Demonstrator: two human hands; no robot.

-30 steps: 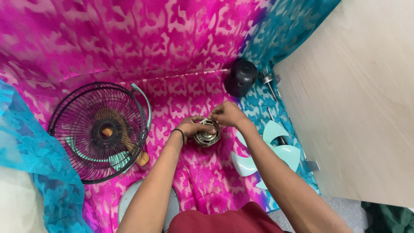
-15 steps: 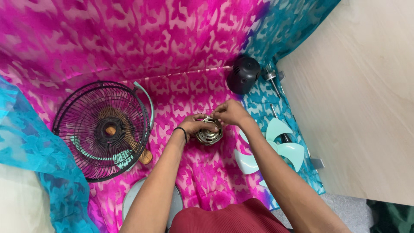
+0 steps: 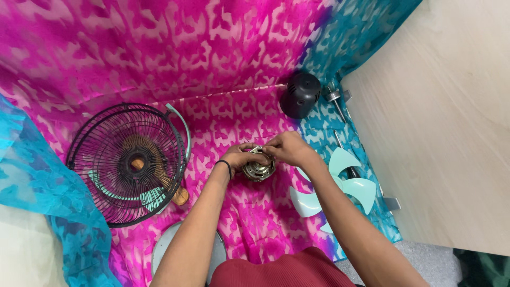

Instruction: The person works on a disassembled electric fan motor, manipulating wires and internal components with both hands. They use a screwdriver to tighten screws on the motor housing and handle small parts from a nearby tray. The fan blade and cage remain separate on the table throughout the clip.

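My left hand point(image 3: 239, 157) cups a round silver fan motor point(image 3: 258, 170) from its left side, over the pink patterned cloth point(image 3: 212, 64). A black band circles that wrist. From the right, my right hand point(image 3: 286, 149) pinches the top of the same motor with its fingertips. Part of the motor is hidden under both hands.
A black wire fan guard point(image 3: 127, 162) with a pale green rim lies to the left, a wooden handle poking out beneath it. A black motor cover point(image 3: 300, 94) sits behind. Pale green fan blades point(image 3: 340, 183) lie right, beside metal rods and a light wooden panel point(image 3: 441, 133). A grey round base point(image 3: 164, 247) sits near me.
Both hands stay on the motor with only small finger movements. The view has shifted slightly.
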